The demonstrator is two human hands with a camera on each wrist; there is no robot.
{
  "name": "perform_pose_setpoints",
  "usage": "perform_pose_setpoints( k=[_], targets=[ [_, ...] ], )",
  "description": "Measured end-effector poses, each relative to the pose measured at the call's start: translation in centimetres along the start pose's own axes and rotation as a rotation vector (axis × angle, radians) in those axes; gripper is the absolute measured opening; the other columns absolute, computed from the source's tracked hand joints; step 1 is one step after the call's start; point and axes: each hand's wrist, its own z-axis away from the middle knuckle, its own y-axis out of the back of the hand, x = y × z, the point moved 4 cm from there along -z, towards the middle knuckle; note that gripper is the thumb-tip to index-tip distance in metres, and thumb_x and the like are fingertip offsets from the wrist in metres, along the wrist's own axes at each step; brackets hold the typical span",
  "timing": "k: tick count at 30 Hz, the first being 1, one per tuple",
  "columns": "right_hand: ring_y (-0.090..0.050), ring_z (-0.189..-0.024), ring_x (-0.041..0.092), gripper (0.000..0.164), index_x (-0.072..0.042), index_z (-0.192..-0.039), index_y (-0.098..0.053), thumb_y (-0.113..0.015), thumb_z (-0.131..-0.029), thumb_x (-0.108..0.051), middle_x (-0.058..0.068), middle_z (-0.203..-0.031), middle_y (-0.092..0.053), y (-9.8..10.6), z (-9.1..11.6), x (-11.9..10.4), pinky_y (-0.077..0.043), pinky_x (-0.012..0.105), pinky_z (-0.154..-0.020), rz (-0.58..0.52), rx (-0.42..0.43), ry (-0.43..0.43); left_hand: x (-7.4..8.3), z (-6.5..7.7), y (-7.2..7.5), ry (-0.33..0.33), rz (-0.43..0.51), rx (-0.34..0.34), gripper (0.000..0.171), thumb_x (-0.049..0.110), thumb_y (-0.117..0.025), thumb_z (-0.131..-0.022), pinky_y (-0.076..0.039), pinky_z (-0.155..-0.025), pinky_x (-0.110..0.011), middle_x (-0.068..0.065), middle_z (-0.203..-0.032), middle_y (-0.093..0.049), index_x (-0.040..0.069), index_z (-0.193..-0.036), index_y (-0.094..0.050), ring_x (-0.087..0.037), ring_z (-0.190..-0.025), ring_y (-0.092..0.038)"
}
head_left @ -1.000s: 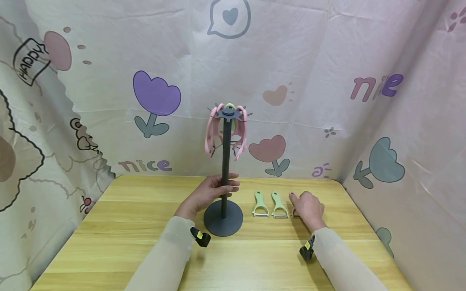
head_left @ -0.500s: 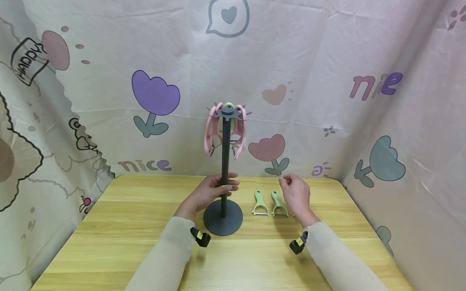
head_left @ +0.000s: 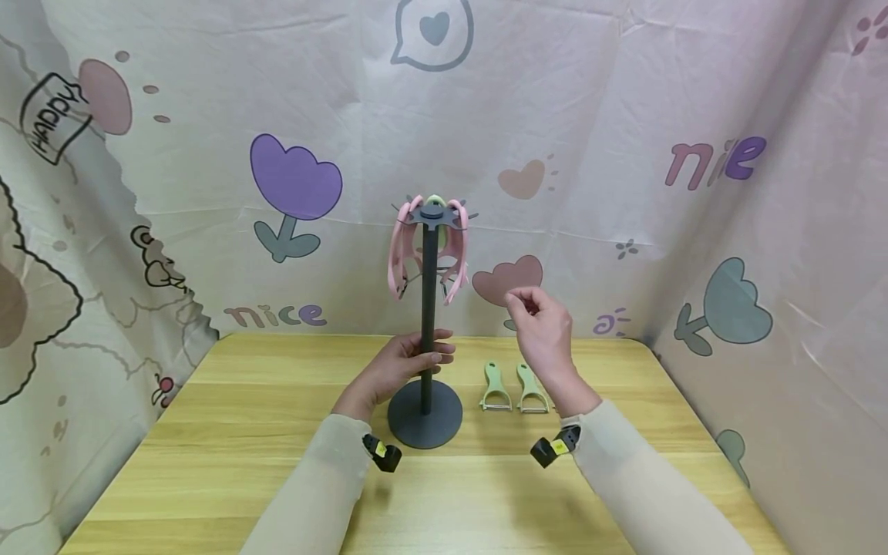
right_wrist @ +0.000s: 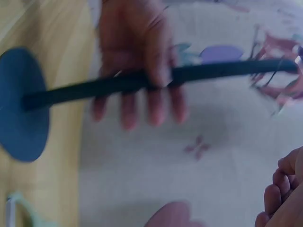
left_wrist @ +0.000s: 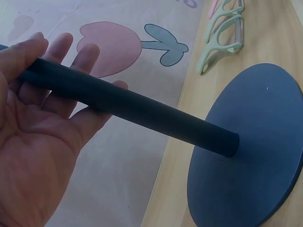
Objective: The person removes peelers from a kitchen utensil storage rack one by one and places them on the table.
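Note:
My left hand (head_left: 402, 366) holds the pole of a dark grey utensil stand (head_left: 428, 308), thumb on the near side and fingers behind it. From the stand's hooked top hang pink peelers (head_left: 397, 254) and a light green peeler (head_left: 437, 199) behind the pole. My right hand (head_left: 544, 331) is in the air right of the pole, fingers loosely curled, with nothing visible in them. Below it, two light green peelers (head_left: 495, 389) lie side by side on the table. A pink peeler (left_wrist: 213, 7) beside them shows only in part in the left wrist view.
The stand's round base (head_left: 425, 416) rests on the wooden table (head_left: 243, 432). A printed cloth (head_left: 416, 116) hangs behind the table and along both sides.
My right hand has lifted off the pink peeler on the table and moved up and left towards the stand. My left hand stays on the pole.

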Motion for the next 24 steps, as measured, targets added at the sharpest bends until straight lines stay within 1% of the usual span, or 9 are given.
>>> perform_pose_setpoints(
  k=[3,7,10,12,14,18,20,22,24],
  targets=[
    [-0.061,-0.079,0.015,0.018,-0.011,-0.106,-0.08,-0.07,-0.102,-0.026,0.006,-0.092,-0.074,0.0,-0.3,-2.0,-0.048,0.022,-0.067,-0.06,-0.014,0.03,0.1,0.1,0.0,-0.003,-0.001,0.002,0.043,0.022,-0.068,-0.105,-0.052,-0.112,-0.05,-0.01,-0.135,-0.072,0.017,-0.147,-0.062,-0.029,-0.128,-0.069],
    [-0.059,-0.075,0.018,0.021,-0.013,-0.109,-0.08,-0.071,-0.103,-0.031,0.005,-0.091,-0.071,-0.1,-0.8,-4.2,-0.048,0.026,-0.065,-0.151,-0.057,0.065,0.1,0.1,0.0,-0.01,-0.001,0.002,0.043,0.023,-0.068,-0.105,-0.052,-0.112,-0.05,-0.01,-0.135,-0.072,0.017,-0.147,-0.062,-0.029,-0.128,-0.069],
    [-0.061,-0.082,0.018,0.024,-0.013,-0.114,-0.08,-0.072,-0.102,-0.033,0.006,-0.096,-0.071,-0.4,-1.2,-5.5,-0.05,0.029,-0.071,-0.203,-0.096,0.07,0.1,0.1,0.0,-0.014,0.004,-0.001,0.043,0.023,-0.068,-0.105,-0.053,-0.112,-0.05,-0.01,-0.135,-0.072,0.016,-0.147,-0.062,-0.029,-0.128,-0.069],
    [-0.062,-0.091,0.017,0.026,-0.014,-0.117,-0.079,-0.073,-0.101,-0.034,0.005,-0.101,-0.072,-0.5,-1.4,-6.3,-0.052,0.03,-0.078,-0.228,-0.122,0.067,0.0,0.1,0.0,-0.016,0.007,-0.003,0.043,0.023,-0.068,-0.104,-0.053,-0.112,-0.05,-0.01,-0.134,-0.073,0.016,-0.147,-0.062,-0.029,-0.128,-0.069],
    [-0.063,-0.096,0.017,0.029,-0.013,-0.12,-0.079,-0.075,-0.1,-0.033,0.005,-0.105,-0.072,-0.8,-1.7,-6.9,-0.053,0.03,-0.081,-0.259,-0.155,0.063,0.0,0.1,0.0,-0.019,0.009,-0.004,0.043,0.023,-0.068,-0.105,-0.053,-0.111,-0.049,-0.01,-0.134,-0.073,0.015,-0.147,-0.062,-0.029,-0.128,-0.069],
    [-0.068,-0.096,0.019,0.033,-0.008,-0.125,-0.076,-0.077,-0.099,-0.028,0.01,-0.106,-0.075,-1.5,-2.0,-7.7,-0.058,0.025,-0.083,-0.335,-0.24,0.048,-0.1,0.1,0.0,-0.02,0.01,-0.006,0.043,0.022,-0.068,-0.105,-0.053,-0.111,-0.049,-0.014,-0.136,-0.071,0.015,-0.147,-0.062,-0.03,-0.128,-0.069],
    [-0.069,-0.096,0.019,0.034,-0.006,-0.127,-0.074,-0.077,-0.099,-0.025,0.011,-0.106,-0.075,-1.8,-2.2,-7.9,-0.058,0.024,-0.083,-0.362,-0.276,0.032,-0.2,0.0,0.0,-0.019,0.008,-0.008,0.043,0.021,-0.067,-0.105,-0.053,-0.112,-0.049,-0.017,-0.137,-0.07,0.015,-0.147,-0.062,-0.03,-0.128,-0.069],
    [-0.07,-0.099,0.019,0.035,-0.005,-0.128,-0.073,-0.077,-0.099,-0.023,0.011,-0.107,-0.075,-2.2,-2.2,-8.0,-0.057,0.025,-0.089,-0.384,-0.304,0.01,-0.2,0.0,0.0,-0.019,0.005,-0.009,0.043,0.021,-0.067,-0.105,-0.053,-0.112,-0.049,-0.019,-0.138,-0.069,0.016,-0.147,-0.061,-0.03,-0.128,-0.069],
    [-0.069,-0.102,0.019,0.035,-0.005,-0.129,-0.072,-0.076,-0.099,-0.023,0.011,-0.107,-0.075,-2.5,-2.3,-8.0,-0.056,0.03,-0.094,-0.393,-0.32,-0.012,-0.1,0.0,0.0,-0.02,0.003,-0.009,0.043,0.021,-0.067,-0.105,-0.053,-0.112,-0.049,-0.019,-0.139,-0.069,0.016,-0.147,-0.061,-0.03,-0.128,-0.069]
  ],
)
